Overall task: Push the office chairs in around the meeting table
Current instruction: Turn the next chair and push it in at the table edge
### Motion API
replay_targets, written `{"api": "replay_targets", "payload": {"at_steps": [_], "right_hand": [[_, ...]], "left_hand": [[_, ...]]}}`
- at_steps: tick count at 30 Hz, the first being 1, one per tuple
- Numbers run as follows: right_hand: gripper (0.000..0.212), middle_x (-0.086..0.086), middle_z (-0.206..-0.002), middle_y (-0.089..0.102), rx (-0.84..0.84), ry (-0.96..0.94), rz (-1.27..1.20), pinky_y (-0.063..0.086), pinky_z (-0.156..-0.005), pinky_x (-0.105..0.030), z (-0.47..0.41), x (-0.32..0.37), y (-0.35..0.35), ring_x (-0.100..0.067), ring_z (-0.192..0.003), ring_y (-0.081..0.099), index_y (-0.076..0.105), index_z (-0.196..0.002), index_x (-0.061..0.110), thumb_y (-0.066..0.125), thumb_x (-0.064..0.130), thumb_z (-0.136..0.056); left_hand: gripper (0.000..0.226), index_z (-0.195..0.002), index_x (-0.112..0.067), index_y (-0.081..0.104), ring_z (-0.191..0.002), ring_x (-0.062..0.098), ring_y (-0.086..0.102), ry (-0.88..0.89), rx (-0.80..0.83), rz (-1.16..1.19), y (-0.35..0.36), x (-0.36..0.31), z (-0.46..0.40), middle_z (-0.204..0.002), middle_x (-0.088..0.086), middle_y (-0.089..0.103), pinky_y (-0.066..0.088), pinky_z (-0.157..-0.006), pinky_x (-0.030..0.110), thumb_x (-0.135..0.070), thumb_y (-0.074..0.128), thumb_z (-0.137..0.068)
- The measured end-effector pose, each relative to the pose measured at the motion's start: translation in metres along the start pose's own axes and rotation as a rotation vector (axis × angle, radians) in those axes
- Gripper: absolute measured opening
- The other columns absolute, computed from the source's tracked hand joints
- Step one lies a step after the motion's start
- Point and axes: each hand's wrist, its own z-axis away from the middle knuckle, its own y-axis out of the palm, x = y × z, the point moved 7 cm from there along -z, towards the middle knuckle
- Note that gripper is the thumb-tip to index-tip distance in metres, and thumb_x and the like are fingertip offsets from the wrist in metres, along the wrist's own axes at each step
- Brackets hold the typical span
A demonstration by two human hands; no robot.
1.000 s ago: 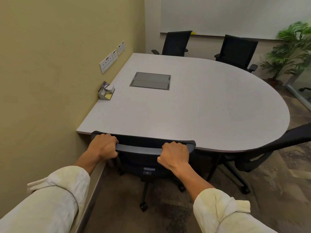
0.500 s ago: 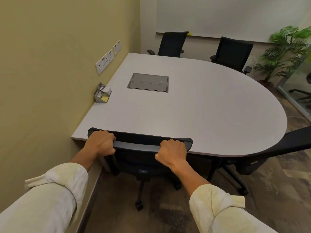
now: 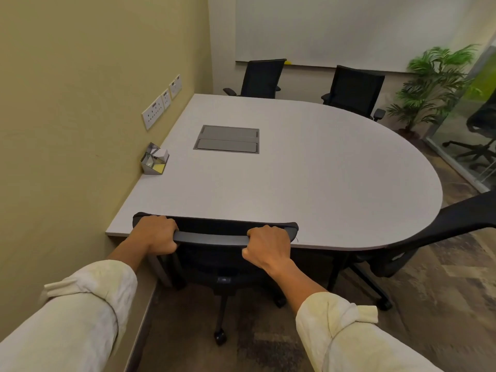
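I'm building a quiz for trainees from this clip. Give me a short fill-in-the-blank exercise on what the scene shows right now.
1. Both hands, left hand and right hand, grip the top edge of the black mesh office chair's ____.
2. The grey D-shaped meeting table's straight side sits against the ____ wall.
3. At the table's far side stand ____ black chairs.
4. The green potted ____ stands in the far right corner.

Missing words: backrest; yellow; two; plant

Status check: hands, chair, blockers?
Left hand and right hand gripping near chair backrest top. Backrest at table edge. Nothing visibly blocking.
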Motion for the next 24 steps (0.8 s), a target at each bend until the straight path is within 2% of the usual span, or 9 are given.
{"api": "replay_targets", "payload": {"at_steps": [3, 5, 7, 10, 13, 15, 18, 22, 24], "right_hand": [[0.017, 0.005, -0.065, 0.06, -0.031, -0.072, -0.048, 0.047, -0.063, -0.033, 0.008, -0.002, -0.004, -0.018, -0.06, 0.056, 0.065, -0.083, 0.022, 0.058, 0.038, -0.081], [0.019, 0.003, -0.069, 0.06, -0.076, -0.12, -0.101, 0.048, -0.072, -0.038, 0.015, -0.007, -0.005, -0.019, -0.063, 0.055, 0.062, -0.085, 0.02, 0.057, 0.038, -0.082], [0.022, 0.0, -0.078, 0.062, -0.15, -0.167, -0.139, 0.049, -0.077, -0.042, 0.022, -0.014, -0.01, -0.021, -0.072, 0.054, 0.062, -0.092, 0.017, 0.058, 0.036, -0.082], [0.04, -0.007, -0.108, 0.064, -0.229, -0.279, -0.191, 0.048, -0.089, -0.04, 0.042, -0.035, -0.012, -0.024, -0.098, 0.055, 0.06, -0.121, 0.013, 0.059, 0.032, -0.085], [0.055, -0.007, -0.134, 0.056, -0.289, -0.372, -0.167, 0.039, -0.106, -0.038, 0.063, -0.063, -0.016, -0.023, -0.124, 0.048, 0.05, -0.135, 0.016, 0.061, 0.038, -0.086], [0.06, -0.006, -0.139, 0.053, -0.341, -0.333, -0.181, 0.039, -0.108, -0.039, 0.079, -0.101, -0.024, -0.022, -0.129, 0.045, 0.048, -0.137, 0.019, 0.06, 0.045, -0.085], [0.067, -0.006, -0.141, 0.052, -0.369, -0.227, -0.214, 0.042, -0.108, -0.041, 0.093, -0.156, -0.035, -0.023, -0.131, 0.045, 0.045, -0.141, 0.019, 0.058, 0.053, -0.085], [0.076, -0.006, -0.148, 0.048, -0.355, -0.112, -0.17, 0.038, -0.112, -0.044, 0.111, -0.232, -0.043, -0.026, -0.137, 0.041, 0.039, -0.147, 0.019, 0.055, 0.06, -0.086], [0.08, -0.007, -0.151, 0.046, -0.358, -0.009, -0.165, 0.034, -0.115, -0.046, 0.139, -0.309, -0.051, -0.028, -0.14, 0.038, 0.036, -0.15, 0.018, 0.052, 0.062, -0.086]], "left_hand": [[0.012, -0.07, -0.035, 0.051, -0.06, 0.007, 0.052, 0.031, 0.118, 0.092, -0.005, -0.016, 0.004, -0.066, -0.01, 0.056, 0.031, -0.051, 0.024, -0.041, 0.061, -0.071], [0.019, -0.069, -0.037, 0.052, -0.064, 0.007, 0.055, 0.132, 0.107, 0.204, -0.009, -0.042, 0.004, -0.069, -0.009, 0.059, 0.033, -0.054, 0.027, -0.053, 0.063, -0.072], [0.03, -0.075, -0.036, 0.054, -0.067, 0.007, 0.056, 0.211, 0.029, 0.25, -0.015, -0.073, 0.005, -0.074, -0.01, 0.061, 0.037, -0.058, 0.028, -0.066, 0.06, -0.073], [0.047, -0.084, -0.036, 0.053, -0.07, 0.004, 0.054, 0.3, -0.164, 0.305, -0.032, -0.127, 0.002, -0.08, -0.015, 0.06, 0.041, -0.063, 0.027, -0.082, 0.049, -0.075], [0.049, -0.09, -0.036, 0.054, -0.077, 0.001, 0.052, 0.374, -0.4, 0.392, -0.058, -0.174, -0.003, -0.09, -0.02, 0.056, 0.041, -0.065, 0.022, -0.083, 0.046, -0.08], [0.052, -0.1, -0.032, 0.057, -0.089, 0.003, 0.052, 0.431, -0.5, 0.363, -0.075, -0.219, -0.011, -0.103, -0.017, 0.056, 0.042, -0.071, 0.023, -0.08, 0.048, -0.082], [0.065, -0.121, -0.026, 0.056, -0.111, 0.013, 0.051, 0.449, -0.478, 0.295, -0.088, -0.268, -0.026, -0.127, -0.006, 0.054, 0.044, -0.091, 0.033, -0.078, 0.048, -0.082], [0.089, -0.143, -0.023, 0.041, -0.135, 0.021, 0.038, 0.396, -0.413, 0.241, -0.093, -0.314, -0.043, -0.151, 0.001, 0.041, 0.036, -0.109, 0.043, -0.085, 0.04, -0.079], [0.098, -0.151, -0.022, 0.03, -0.142, 0.023, 0.03, 0.424, -0.406, 0.19, -0.102, -0.378, -0.058, -0.158, 0.004, 0.031, 0.03, -0.113, 0.047, -0.088, 0.036, -0.078]]}}
